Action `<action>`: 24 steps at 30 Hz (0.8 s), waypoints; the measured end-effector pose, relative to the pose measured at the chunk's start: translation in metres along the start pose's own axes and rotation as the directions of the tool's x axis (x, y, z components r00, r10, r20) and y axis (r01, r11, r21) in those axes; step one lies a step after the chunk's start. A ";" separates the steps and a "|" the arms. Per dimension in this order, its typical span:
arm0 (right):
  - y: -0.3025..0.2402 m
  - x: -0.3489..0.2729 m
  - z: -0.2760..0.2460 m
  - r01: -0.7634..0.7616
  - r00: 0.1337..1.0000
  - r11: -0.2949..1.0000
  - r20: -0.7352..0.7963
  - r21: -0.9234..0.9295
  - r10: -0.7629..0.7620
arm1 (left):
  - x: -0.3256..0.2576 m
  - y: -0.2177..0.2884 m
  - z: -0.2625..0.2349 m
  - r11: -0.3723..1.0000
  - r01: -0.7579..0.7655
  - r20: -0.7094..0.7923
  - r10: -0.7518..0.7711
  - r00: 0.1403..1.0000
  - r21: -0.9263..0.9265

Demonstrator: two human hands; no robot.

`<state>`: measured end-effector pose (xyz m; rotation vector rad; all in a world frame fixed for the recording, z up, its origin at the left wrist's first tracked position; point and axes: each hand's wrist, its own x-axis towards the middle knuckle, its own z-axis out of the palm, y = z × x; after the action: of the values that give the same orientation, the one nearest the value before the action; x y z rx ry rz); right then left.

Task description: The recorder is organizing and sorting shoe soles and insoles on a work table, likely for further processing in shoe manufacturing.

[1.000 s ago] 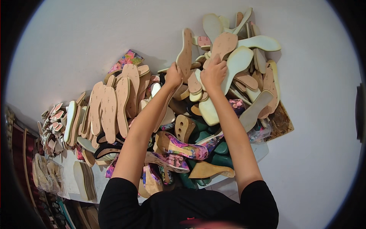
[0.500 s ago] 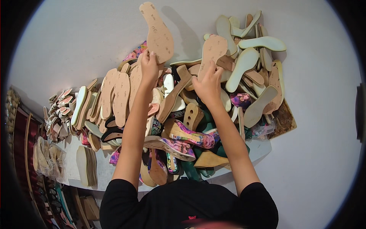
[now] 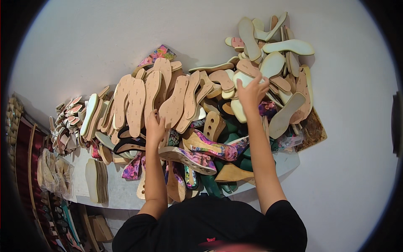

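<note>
From my end, the tan insole (image 3: 174, 103) that the left hand (image 3: 155, 128) had raised against the wall (image 3: 105, 54) half a second ago now lies wide end down on the pile (image 3: 214, 147); the left fingers are at its lower end (pinching or merely resting, I cannot tell). The right hand (image 3: 252, 94), which then held another tan insole, now spreads its fingers over a pale insole (image 3: 244, 78). I see the table's (image 3: 121, 191) front edge curving near the torso (image 3: 210, 222), with open tabletop between the stack of insoles (image 3: 96, 180) and the left forearm (image 3: 155, 176). A brown board (image 3: 315, 132) juts out at the pile's right end.
</note>
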<state>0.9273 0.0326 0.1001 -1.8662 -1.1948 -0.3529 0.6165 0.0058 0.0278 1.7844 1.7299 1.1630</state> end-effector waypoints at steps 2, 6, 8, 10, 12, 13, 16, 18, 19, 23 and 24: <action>0.019 0.011 0.002 -0.102 0.994 0.991 0.017 -0.085 0.104 | -0.007 0.010 -0.001 0.963 -0.103 -0.088 0.129 0.988 0.249; 0.059 0.022 0.013 -0.244 0.955 0.969 0.163 -0.036 0.247 | -0.007 0.052 0.007 0.972 -0.169 -0.027 0.176 0.984 0.162; 0.076 0.017 0.013 -0.026 0.998 0.937 -0.048 0.348 0.046 | -0.002 0.069 0.018 0.968 -0.227 -0.012 0.230 0.973 0.109; 0.050 -0.003 -0.004 -0.201 0.980 0.855 0.098 0.479 0.175 | 0.001 0.081 0.028 0.954 -0.269 0.121 0.284 0.951 -0.131; 0.054 -0.021 -0.006 -0.271 0.961 0.161 0.276 0.949 -0.010 | 0.004 0.106 0.048 0.925 -0.214 0.268 0.302 0.915 -0.313; 0.051 -0.035 -0.010 -0.269 0.960 0.197 0.279 0.943 -0.029 | 0.003 0.119 0.056 0.878 -0.120 0.394 0.326 0.860 -0.463; 0.036 -0.070 -0.020 -0.225 0.959 0.234 0.257 0.946 -0.120 | 0.003 0.151 0.090 0.741 0.064 0.474 0.359 0.804 -0.669; 0.032 -0.084 -0.031 -0.277 0.920 0.393 0.361 0.877 -0.155 | 0.006 0.152 0.101 0.685 0.176 0.514 0.328 0.792 -0.707; 0.038 -0.079 -0.044 -0.044 0.934 0.616 0.252 0.786 -0.254 | 0.005 0.152 0.105 0.620 0.279 0.548 0.297 0.782 -0.733; 0.094 -0.031 -0.070 0.145 0.920 0.985 -0.379 0.088 -0.102 | 0.012 0.127 0.090 0.761 0.075 0.308 0.169 0.936 -0.645; 0.100 -0.018 -0.082 0.002 0.893 1.000 -0.450 0.031 0.012 | 0.016 0.107 0.090 0.777 -0.048 0.115 0.154 0.981 -0.628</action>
<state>1.0196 -0.0592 0.0849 -1.6389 -0.8691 -0.7181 0.7515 0.0279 0.0623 1.5020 0.9843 1.3853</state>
